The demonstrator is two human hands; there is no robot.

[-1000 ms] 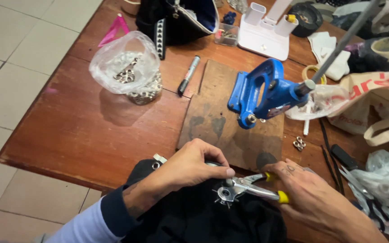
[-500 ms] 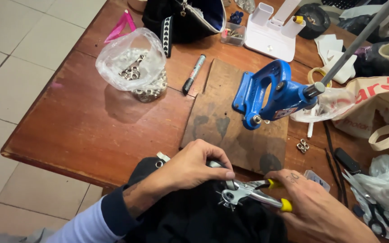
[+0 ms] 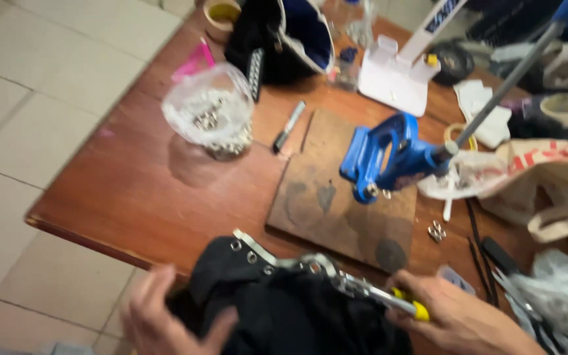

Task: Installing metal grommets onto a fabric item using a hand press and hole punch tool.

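Note:
My right hand [image 3: 458, 319] grips the yellow-tipped handles of a metal punch plier [image 3: 356, 286] at the bottom right, its jaws reaching left onto a black fabric piece [image 3: 277, 309] with a grey strip of metal eyelets along its edge. My left hand [image 3: 165, 315] rests at the bottom left on the black fabric, fingers spread around its side. The fabric hangs over the near edge of the brown wooden table [image 3: 133, 190]. The picture is blurred by motion.
A blue hand press [image 3: 389, 158] with a long grey lever stands on a dark wooden board [image 3: 336, 197]. A clear plastic bag of metal eyelets [image 3: 212, 118], a marker pen [image 3: 288, 126], a black bag [image 3: 277, 39], a white plastic holder [image 3: 396, 75], tape rolls and cloth bags lie around.
My left hand has slid off the top of the fabric to its lower left side. The plier now points further left along the eyelet strip. The view has shifted.

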